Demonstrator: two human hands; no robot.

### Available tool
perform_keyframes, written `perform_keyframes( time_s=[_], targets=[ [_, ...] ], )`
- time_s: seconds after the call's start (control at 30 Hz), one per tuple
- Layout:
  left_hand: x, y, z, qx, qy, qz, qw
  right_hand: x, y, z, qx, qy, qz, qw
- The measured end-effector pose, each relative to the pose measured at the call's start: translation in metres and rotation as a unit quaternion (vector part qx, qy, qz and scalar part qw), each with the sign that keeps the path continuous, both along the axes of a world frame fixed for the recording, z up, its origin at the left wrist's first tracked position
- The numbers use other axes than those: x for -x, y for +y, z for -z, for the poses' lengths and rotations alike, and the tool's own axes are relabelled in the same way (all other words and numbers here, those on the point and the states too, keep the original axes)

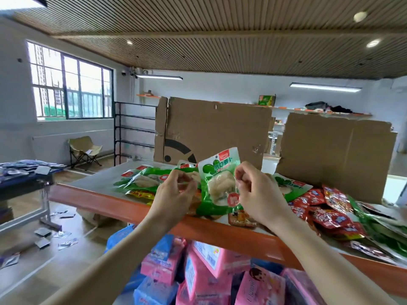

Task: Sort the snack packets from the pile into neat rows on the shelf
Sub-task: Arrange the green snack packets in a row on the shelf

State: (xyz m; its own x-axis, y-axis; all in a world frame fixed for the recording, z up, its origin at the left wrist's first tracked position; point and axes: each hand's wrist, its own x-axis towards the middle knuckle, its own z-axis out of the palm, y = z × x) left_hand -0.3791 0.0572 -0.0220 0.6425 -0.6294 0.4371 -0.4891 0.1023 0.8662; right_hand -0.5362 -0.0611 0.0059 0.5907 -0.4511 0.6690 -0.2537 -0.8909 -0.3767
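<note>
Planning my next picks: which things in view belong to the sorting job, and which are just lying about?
Job: green packet pinched by right hand; laid-out green packets; red packet pile; shelf.
Lying about: cardboard sheets; pink packs below; folding chair; black rack; floor litter.

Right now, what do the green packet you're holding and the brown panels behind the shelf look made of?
The green packet: thin glossy plastic film, by the look; it glints, wrinkles, and has a clear window showing pale contents. The right hand pinches its edge. The brown panels: cardboard, likely corrugated, matt; torn edges, creases and tape strips show.
</note>
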Motion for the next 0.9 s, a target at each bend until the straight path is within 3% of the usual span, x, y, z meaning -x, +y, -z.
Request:
perform_keyframes(
  time_s=[0.1,0.27,0.37,0.53,0.67,0.83,0.9],
  targets=[
    [0.001,-0.010,-0.006,0.025,0.059,-0.017,0.998,0.021,0.015,-0.015,0.053,-0.008,-0.035,0.998],
    [0.030,-0.033,-0.009,0.110,0.241,0.141,0.954,0.068,0.027,-0.016,0.050,-0.042,-0.072,0.995],
    [0.060,-0.040,-0.016,0.132,0.206,0.168,0.955,0.100,0.018,-0.002,-0.027,-0.077,-0.070,0.994],
    [0.117,-0.051,-0.024,0.133,0.033,0.184,0.973,0.161,0.009,0.034,-0.244,-0.138,-0.042,0.959],
    [0.167,-0.072,-0.023,0.104,-0.051,0.199,0.973,0.213,0.014,0.051,-0.242,-0.127,-0.011,0.962],
    [0.250,-0.093,-0.017,0.068,0.046,0.336,0.938,0.295,0.002,0.069,-0.201,-0.207,0.073,0.955],
    [0.288,-0.102,-0.011,0.053,0.024,0.378,0.924,0.338,0.000,0.073,-0.184,-0.225,0.111,0.950]
  ],
)
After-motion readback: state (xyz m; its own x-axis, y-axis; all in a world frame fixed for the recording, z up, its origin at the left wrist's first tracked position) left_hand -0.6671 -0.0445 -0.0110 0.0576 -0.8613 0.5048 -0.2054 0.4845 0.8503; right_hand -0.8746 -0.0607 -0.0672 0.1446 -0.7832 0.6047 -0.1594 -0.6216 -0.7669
